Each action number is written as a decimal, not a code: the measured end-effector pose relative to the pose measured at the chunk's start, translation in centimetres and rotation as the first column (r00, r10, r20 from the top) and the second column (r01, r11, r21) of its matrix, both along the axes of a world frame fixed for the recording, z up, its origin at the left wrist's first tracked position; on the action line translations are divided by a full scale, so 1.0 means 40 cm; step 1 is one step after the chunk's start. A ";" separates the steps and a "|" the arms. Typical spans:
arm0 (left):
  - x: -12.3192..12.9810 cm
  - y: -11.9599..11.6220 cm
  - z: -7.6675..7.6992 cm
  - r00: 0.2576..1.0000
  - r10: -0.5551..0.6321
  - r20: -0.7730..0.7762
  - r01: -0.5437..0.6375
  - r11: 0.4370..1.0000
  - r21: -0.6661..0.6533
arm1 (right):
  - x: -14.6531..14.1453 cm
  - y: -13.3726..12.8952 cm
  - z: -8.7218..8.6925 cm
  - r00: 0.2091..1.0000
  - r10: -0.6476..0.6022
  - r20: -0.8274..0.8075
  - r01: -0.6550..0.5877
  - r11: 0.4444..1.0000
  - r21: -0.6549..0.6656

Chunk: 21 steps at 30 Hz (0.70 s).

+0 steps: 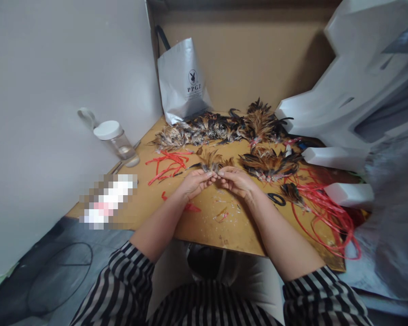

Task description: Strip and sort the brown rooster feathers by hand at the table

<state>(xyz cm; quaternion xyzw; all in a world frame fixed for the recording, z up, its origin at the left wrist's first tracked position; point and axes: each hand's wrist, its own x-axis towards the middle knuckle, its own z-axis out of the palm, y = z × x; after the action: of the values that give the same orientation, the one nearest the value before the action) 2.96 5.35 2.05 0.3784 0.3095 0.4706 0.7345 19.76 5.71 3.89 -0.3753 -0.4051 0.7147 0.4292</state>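
Over the middle of the table, my left hand (200, 181) and my right hand (234, 179) meet fingertip to fingertip, both pinched closed. Between them are brown feathers (211, 158), held by their lower ends with the tips fanning away from me. Some smaller feathers stick up behind my right fingers. Bunches of brown and black feathers (270, 163) lie just right of my right hand. Red plastic strips (168, 164) are left of my left hand. How the quills sit inside my fingers is hidden.
Feather piles (204, 129) line the back of the wooden table (224, 240), before a silver bag (183, 81). A lidded plastic jar (117, 140) stands left. At right are a red strip bundle (326, 213), a black ring (276, 199) and white foam pieces (350, 194).
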 end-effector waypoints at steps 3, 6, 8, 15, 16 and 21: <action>-0.001 0.000 0.001 1.000 -0.010 0.019 0.010 1.000 -0.016 | -0.004 -0.002 -0.001 0.999 -0.029 0.038 0.026 0.997 0.066; -0.003 -0.002 0.003 0.998 -0.043 0.040 0.045 0.998 -0.046 | -0.009 -0.004 -0.004 0.994 -0.073 0.081 0.058 0.983 0.174; -0.004 -0.003 0.006 0.996 -0.064 0.054 0.068 0.995 -0.071 | -0.009 -0.005 -0.006 0.990 -0.085 0.110 0.058 0.972 0.228; -0.007 -0.004 0.007 0.993 -0.107 0.056 0.112 0.989 -0.094 | 0.002 -0.010 0.010 0.979 -0.049 0.197 -0.021 0.942 0.335; -0.007 -0.003 0.006 0.993 -0.102 0.053 0.106 0.990 -0.090 | 0.002 -0.012 0.013 0.978 -0.047 0.202 -0.023 0.943 0.332; -0.006 0.001 0.001 0.998 -0.052 0.027 0.053 0.998 -0.021 | -0.001 -0.015 0.016 0.994 -0.020 0.111 -0.006 0.973 0.229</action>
<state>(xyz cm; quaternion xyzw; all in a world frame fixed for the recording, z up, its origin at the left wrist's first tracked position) 2.72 5.41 2.11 0.3722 0.2950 0.4527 0.7547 19.70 5.11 4.55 -0.3644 -0.5072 0.6393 0.4486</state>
